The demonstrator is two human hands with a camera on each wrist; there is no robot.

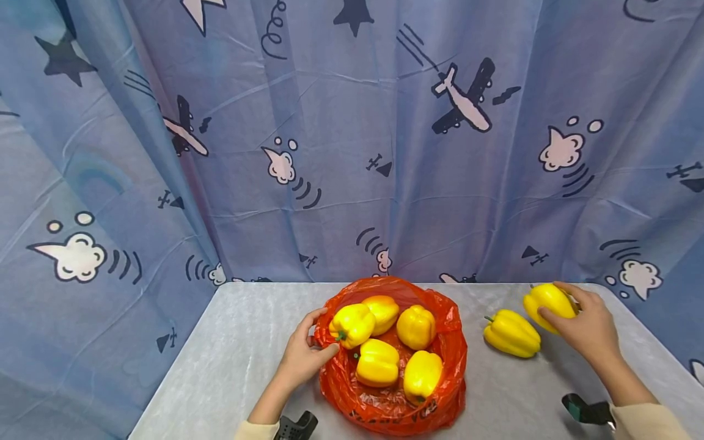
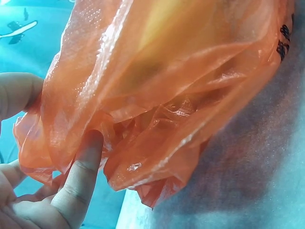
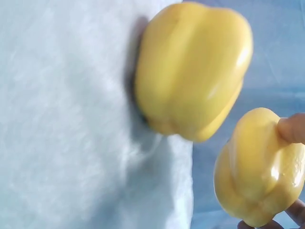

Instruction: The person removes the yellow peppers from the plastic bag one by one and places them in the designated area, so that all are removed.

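A red plastic bag (image 1: 456,366) sits open on a pale table (image 1: 247,342), five yellow peppers (image 1: 416,327) inside it. Behind the bag hangs a blue curtain (image 1: 330,214) printed with planes, clouds and stars. To the bag's right, a loose pepper (image 1: 513,334) lies on the table, between the bag and a held pepper (image 1: 550,304) farther right. The right hand (image 1: 594,324) grips that held pepper, thumb and fingers around it. At the bag's left edge, the left hand (image 1: 302,354) pinches the plastic. Only the left wrist view shows the bag's crumpled outer side, with yellow showing through. The right wrist view reveals fingertips under the held pepper, hidden from the head view.
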